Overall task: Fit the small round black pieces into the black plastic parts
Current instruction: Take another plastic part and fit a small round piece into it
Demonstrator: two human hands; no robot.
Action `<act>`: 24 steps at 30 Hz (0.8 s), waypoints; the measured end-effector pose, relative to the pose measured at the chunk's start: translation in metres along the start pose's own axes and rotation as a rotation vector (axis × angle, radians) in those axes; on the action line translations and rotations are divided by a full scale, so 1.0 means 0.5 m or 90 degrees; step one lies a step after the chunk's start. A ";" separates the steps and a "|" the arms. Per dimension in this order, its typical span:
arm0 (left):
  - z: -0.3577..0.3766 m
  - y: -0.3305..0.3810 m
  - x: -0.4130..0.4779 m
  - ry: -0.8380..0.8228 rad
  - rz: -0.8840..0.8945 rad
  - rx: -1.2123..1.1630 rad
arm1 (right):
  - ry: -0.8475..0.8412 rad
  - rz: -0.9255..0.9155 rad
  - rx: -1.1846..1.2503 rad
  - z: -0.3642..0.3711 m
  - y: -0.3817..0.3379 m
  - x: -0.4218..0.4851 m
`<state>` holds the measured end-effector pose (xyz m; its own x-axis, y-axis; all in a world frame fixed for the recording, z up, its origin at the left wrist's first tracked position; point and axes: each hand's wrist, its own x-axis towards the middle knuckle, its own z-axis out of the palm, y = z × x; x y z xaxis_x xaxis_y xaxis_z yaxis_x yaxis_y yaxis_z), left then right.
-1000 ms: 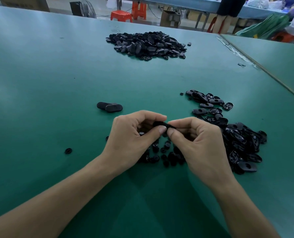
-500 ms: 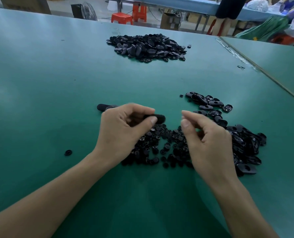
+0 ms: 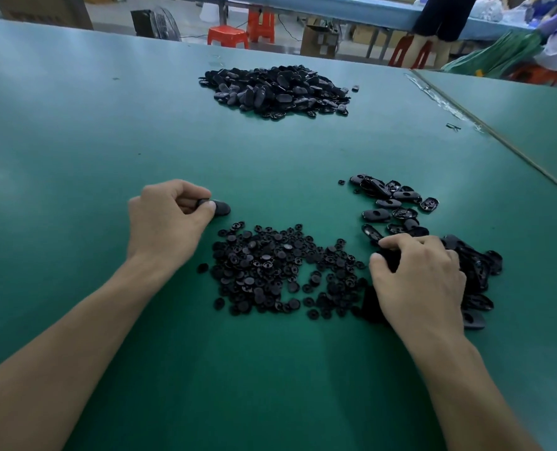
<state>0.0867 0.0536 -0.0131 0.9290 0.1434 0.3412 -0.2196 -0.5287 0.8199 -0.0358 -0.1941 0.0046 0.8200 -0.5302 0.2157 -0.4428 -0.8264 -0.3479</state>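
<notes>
The right hand (image 3: 420,275) lies nearest, at the inner edge of the heap of hollow black oval plastic shells (image 3: 475,271). Its fingers are curled down, and thumb and forefinger close round a dark piece (image 3: 388,259). Just left of it the small round black plastic pieces (image 3: 270,271) are scattered flat on the green table (image 3: 75,131). Beyond them the left hand (image 3: 170,219) pinches a closed black oval plastic part (image 3: 218,207) between thumb and bent fingers, low against the table.

Judging by this, one fitted part is being put down while the next shell is fetched. Let the left one go clear of the round pieces so the two sorts do not mix. Lift only one shell, hollow side up, so a round piece can be pressed straight in.

The right palm hides most of what it holds, so I cannot be sure it is a shell. Whether the left part touches the table is hard to make out. The far heap of black oval plastic parts (image 3: 277,89) is too small to tell fitted from unfitted
</notes>
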 end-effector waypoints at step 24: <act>0.039 0.101 -0.118 -0.126 0.180 -0.042 | 0.032 -0.287 0.566 0.017 -0.048 -0.025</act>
<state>0.0267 0.0023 -0.0009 0.8668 -0.1700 0.4688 -0.4896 -0.4687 0.7353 -0.0324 -0.1658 0.0024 0.8190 -0.2264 0.5273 0.3553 -0.5214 -0.7758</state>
